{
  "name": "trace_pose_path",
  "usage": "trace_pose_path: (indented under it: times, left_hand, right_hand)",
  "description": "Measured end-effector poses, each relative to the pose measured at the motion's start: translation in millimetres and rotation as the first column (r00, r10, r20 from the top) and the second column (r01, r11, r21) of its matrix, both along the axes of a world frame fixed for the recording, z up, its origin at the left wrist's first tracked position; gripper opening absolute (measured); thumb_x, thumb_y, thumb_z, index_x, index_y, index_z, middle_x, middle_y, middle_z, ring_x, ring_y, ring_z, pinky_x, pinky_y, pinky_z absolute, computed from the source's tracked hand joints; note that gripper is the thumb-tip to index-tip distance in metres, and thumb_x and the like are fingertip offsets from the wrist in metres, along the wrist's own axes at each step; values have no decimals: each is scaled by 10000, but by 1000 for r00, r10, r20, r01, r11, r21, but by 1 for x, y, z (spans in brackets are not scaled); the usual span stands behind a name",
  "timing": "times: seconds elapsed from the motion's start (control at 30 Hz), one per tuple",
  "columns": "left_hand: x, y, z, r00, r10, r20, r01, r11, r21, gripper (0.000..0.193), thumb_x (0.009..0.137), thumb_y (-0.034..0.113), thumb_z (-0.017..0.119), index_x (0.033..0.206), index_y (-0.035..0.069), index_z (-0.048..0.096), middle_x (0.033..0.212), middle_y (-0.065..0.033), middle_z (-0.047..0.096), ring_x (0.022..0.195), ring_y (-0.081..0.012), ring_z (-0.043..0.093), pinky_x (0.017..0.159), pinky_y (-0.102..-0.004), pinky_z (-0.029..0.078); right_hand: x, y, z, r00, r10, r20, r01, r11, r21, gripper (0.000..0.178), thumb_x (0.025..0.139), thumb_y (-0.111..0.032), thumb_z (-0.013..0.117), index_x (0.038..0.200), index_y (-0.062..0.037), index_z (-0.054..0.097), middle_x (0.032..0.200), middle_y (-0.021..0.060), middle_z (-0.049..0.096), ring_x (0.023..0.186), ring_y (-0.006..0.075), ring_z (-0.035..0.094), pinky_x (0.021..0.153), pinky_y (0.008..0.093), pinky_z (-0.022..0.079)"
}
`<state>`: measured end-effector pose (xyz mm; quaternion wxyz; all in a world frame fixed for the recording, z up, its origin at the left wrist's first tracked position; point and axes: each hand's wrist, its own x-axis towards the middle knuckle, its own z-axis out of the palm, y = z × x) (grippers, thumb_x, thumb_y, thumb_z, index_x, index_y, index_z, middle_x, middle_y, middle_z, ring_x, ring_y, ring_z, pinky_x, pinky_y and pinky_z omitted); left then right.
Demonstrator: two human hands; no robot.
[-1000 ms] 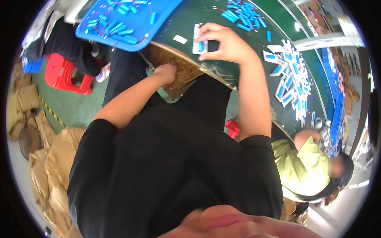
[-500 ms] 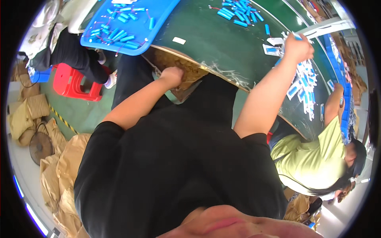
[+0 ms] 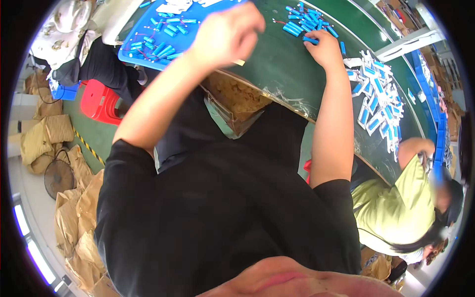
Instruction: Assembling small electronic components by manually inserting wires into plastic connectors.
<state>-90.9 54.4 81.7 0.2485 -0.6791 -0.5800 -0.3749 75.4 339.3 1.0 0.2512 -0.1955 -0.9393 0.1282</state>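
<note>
My right hand point(image 3: 326, 49) is closed on a blue cylindrical battery point(image 3: 310, 40), pinched between thumb and fingers at the near edge of a loose heap of similar wired batteries point(image 3: 309, 21). Raised at the right side of the blue tray point(image 3: 129, 54), my left hand point(image 3: 225, 37) is smeared by motion. Its fingers look bent, and whether anything is in them cannot be made out. More blue batteries with thin red leads point(image 3: 166, 49) lie in that tray, along with white packets point(image 3: 174, 6) at its far side. To the right spreads a pile of white packets with blue batteries point(image 3: 373, 96).
A cardboard box point(image 3: 235, 94) with a brownish lining stands under the edge of the green table point(image 3: 267, 69). Clear plastic scraps point(image 3: 289, 99) lie along that edge. A co-worker in a yellow-green shirt point(image 3: 401, 208) sits at right; a red stool point(image 3: 99, 101) stands at left.
My left hand has risen from the box to the tray. The right hand has moved left from the white packet pile to the battery heap and taken hold of a battery.
</note>
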Motion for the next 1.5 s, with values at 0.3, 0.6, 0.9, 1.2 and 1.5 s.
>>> trace_pose_path:
  times: [0.3, 0.6, 0.9, 1.2, 1.5]
  left_hand:
    - [-212, 32, -80, 737, 560, -377, -669, 531, -520, 290, 866, 109, 633, 1143, 71, 710, 1119, -206, 696, 1016, -382, 710, 895, -485, 588]
    - [-152, 33, -52, 807, 481, -343, -576, 509, -639, 259, 843, 26, 652, 1087, 40, 736, 1236, -217, 634, 1150, -392, 666, 978, -493, 566]
    - [-86, 7, -14, 873, 334, -356, -450, 832, -325, 310, 777, -53, 635, 1073, 35, 636, 1158, -149, 631, 1108, -357, 652, 911, -453, 581]
    - [9, 4, -42, 895, -113, -431, -73, 917, -393, 191, 783, 127, 667, 970, 92, 678, 1066, -25, 669, 1056, -203, 641, 852, -348, 529]
    - [54, -8, -61, 996, 66, 65, -25, 870, -493, 128, 799, 24, 650, 859, 54, 759, 1058, -76, 715, 1000, -294, 684, 893, -406, 588]
  right_hand:
    - [-21, -8, 32, 844, 43, -534, -145, 978, -149, 255, 944, -134, 736, 1195, -91, 748, 938, 48, 720, 771, 148, 648, 712, 308, 530]
    - [3, 16, 32, 701, -200, -685, -363, 726, -584, 245, 976, -88, 711, 1209, -21, 737, 1049, 31, 730, 884, 114, 666, 799, 250, 534]
    - [0, -15, 33, 617, 46, -786, -533, 759, -373, 219, 901, 40, 769, 1115, 0, 744, 974, 29, 728, 814, 66, 639, 703, 224, 517]
    - [-18, -35, 32, 270, 329, -905, -860, 505, -73, 243, 830, 35, 776, 1067, -20, 767, 1074, 54, 750, 813, 91, 650, 717, 230, 512]
    - [-12, -56, 36, 848, 168, -503, -406, 815, -412, 205, 865, 8, 753, 1070, -4, 771, 1006, 53, 756, 805, 91, 683, 735, 235, 544]
